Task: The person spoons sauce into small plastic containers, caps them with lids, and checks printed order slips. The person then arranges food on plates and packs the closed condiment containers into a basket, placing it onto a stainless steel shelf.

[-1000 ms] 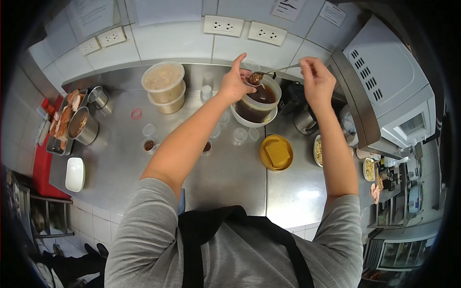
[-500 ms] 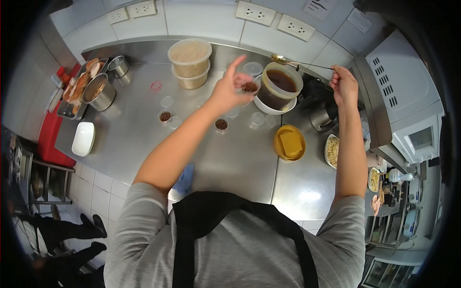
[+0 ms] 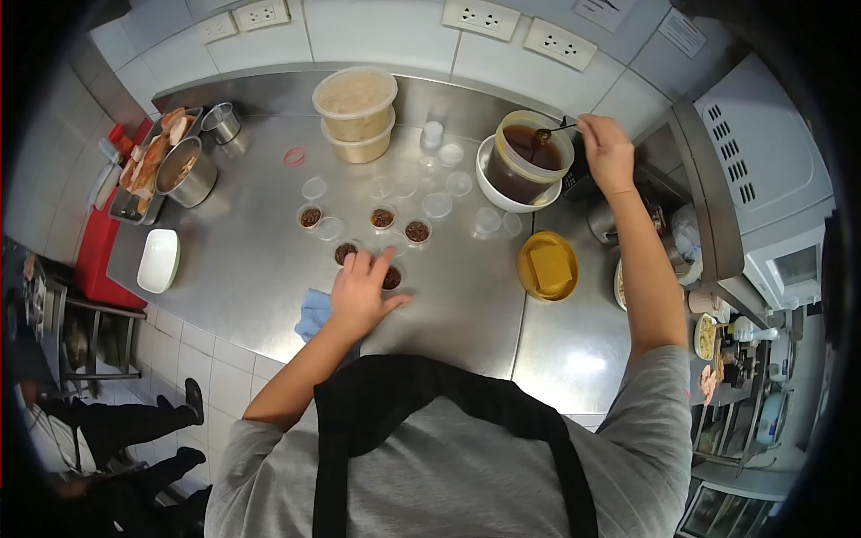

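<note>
State of filling: five small clear cups (image 3: 416, 232) stand on the desk (image 3: 457, 314) with dark, granular contents. Their visible tops are uncovered; no fitted lid is seen. Clear discs, apparently lids (image 3: 437, 205), lie flat around and beyond the cups. Judged from this layout, five portions are in place and closure is outstanding.

Left hand (image 3: 359, 291): fingers spread and open at the two nearest cups, left cup (image 3: 344, 252) and right cup (image 3: 392, 279). Contact with either cup cannot be confirmed.

Right hand (image 3: 610, 152): fingers closed on the handle of a spoon (image 3: 560, 128). The spoon's bowl is above the dark liquid in the tub (image 3: 510, 175), at the far right. The tub stands inside a white bowl (image 3: 493, 184).

Markings: two paper notices, a left notice (image 3: 613, 13) and a right notice (image 3: 682, 34), are on the far wall. Their print is too small to read. No brand is legible.
</note>
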The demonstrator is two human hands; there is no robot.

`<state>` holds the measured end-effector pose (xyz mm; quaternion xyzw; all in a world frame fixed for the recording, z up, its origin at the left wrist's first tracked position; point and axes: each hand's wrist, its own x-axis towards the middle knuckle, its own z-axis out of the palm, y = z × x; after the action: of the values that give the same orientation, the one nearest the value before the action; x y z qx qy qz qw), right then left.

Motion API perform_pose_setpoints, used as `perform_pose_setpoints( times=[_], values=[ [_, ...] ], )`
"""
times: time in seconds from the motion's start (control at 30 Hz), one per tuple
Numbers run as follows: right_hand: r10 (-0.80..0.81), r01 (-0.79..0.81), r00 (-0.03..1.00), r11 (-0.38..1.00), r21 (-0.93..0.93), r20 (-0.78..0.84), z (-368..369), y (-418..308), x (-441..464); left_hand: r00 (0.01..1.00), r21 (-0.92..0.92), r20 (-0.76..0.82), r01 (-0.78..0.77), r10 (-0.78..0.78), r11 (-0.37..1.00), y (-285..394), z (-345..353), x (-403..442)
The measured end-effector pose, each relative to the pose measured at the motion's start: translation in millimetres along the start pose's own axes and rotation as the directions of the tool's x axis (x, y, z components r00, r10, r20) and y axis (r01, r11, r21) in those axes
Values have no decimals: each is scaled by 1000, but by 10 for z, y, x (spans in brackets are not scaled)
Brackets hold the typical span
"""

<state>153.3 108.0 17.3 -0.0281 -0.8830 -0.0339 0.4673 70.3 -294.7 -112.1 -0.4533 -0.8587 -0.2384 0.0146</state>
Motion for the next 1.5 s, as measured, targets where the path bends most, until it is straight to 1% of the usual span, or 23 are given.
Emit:
perform_pose_setpoints(
  times=[0.03, 0.1, 0.13, 0.17, 0.27, 0.3, 0.37, 0.4, 0.47, 0.5, 0.57, 0.67, 0.7, 0.73, 0.8, 0.9, 1.0, 1.1, 1.2, 1.3, 1.4, 1.43, 1.5],
  values=[
    [-81, 81, 996, 997, 10, 48, 17, -29, -14, 998, -26, 19, -66, 66, 998, 57, 27, 84],
    [-103, 107, 982, 994, -22, 156, 56, -70, -51, 978, -81, 50, -200, 204, 977, 249, 129, 423],
    [-111, 122, 972, 992, -41, 207, 74, -79, -62, 961, -88, 28, -273, 277, 958, 357, 245, 620],
    [-114, 123, 969, 992, -25, 220, 102, -78, -76, 938, -95, 4, -345, 347, 934, 454, 410, 802],
    [52, -39, 958, 998, -52, 281, 103, -70, -86, 933, -71, 52, -351, 355, 934, 601, 920, 1175],
    [121, -120, 963, 993, -18, 239, 85, -70, -80, 931, -57, 116, -341, 346, 938, 605, 1038, 1242],
    [364, -384, 882, 923, 9, 299, 12, -58, -66, 915, -20, 251, -322, 316, 947, 590, 1205, 1311],
    [475, -509, 816, 861, 19, 330, -7, -47, -71, 908, -44, 274, -317, 317, 947, 576, 1230, 1311],
    [579, -621, 751, 782, 42, 317, 37, 98, -139, 892, -88, 319, -309, 321, 947, 504, 1260, 1294],
    [628, -674, 713, 737, 55, 312, 75, 157, -184, 893, -203, 323, -256, 312, 945, 479, 1189, 1274],
    [738, -805, 579, 585, 99, 347, 146, 208, -262, 896, -421, 331, -141, 297, 896, 458, 862, 1257],
    [835, -922, 385, 330, 204, 392, 155, 241, -307, 960, -551, 171, -94, 222, 829, 386, 348, 1410],
    [852, -940, 323, 239, 242, 413, 153, 244, -327, 983, -573, 69, -102, 172, 813, 353, 242, 1494],
    [859, -942, 304, 206, 265, 413, 151, 263, -355, 993, -595, -33, -112, 115, 796, 315, 154, 1601],
    [868, -939, 273, 146, 312, 414, 145, 319, -390, 984, -545, -141, -166, 105, 822, 235, 6, 1834],
    [897, -922, 262, 123, 367, 357, 119, 366, -375, 994, -422, -87, -93, 62, 902, 370, -330, 2083],
    [905, -907, 281, 141, 398, 319, 92, 437, -369, 933, -400, -268, -336, 242, 852, 418, -332, 2323],
    [916, -904, 240, 91, 417, 321, 34, 483, -342, 869, -326, -352, -462, 348, 825, 559, -312, 2525],
    [914, -895, 211, 38, 444, 347, 20, 577, -398, 917, -400, -259, -387, 303, 831, 743, -362, 2624],
    [896, -864, 188, -44, 502, 401, -30, 654, -443, 940, -368, -203, -332, 274, 868, 797, -306, 2760],
    [909, -858, 196, -22, 513, 368, -124, 701, -356, 936, -326, -193, -346, 296, 880, 804, -259, 2854],
    [911, -850, 194, -29, 527, 363, -178, 706, -284, 943, -320, -172, -327, 285, 889, 816, -241, 2873],
    [908, -830, 257, 31, 557, 332, -318, 701, -110, 956, -309, -132, -290, 261, 906, 862, -203, 2904]
  ],
)
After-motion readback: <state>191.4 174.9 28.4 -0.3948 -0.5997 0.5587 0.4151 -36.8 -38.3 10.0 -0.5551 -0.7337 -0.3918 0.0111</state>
